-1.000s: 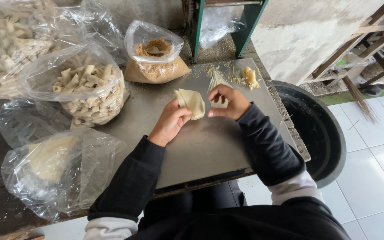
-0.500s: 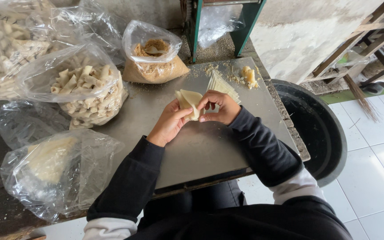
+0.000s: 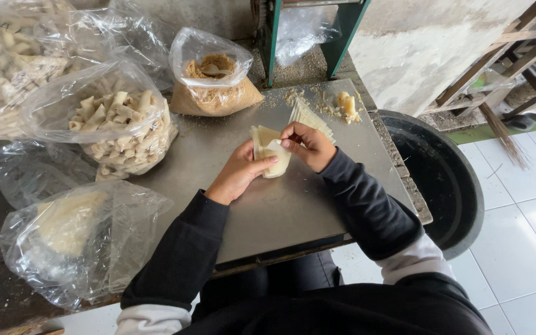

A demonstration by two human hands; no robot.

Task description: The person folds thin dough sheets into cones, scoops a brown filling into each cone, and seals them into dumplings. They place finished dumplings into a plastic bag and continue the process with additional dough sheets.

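Grey metal bench (image 3: 280, 211), bags along its left edge. Left hand (image 3: 238, 177) and right hand (image 3: 308, 146) both pinching a pale dough sheet (image 3: 274, 155), now folded narrower than a second ago. Stack of sheets (image 3: 311, 118) near the far edge.

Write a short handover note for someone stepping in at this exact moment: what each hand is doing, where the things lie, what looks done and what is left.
Left hand: supports a pale pastry wrapper from below.
Right hand: pinches the wrapper's top edge, folding it.
Wrapper stack lies just beyond, on the metal tabletop.
Bag of brown crumbly filling, with spoon, sits at the back.
Done: bag of finished rolls at left.
Left: this fold is part-made; the stack remains.
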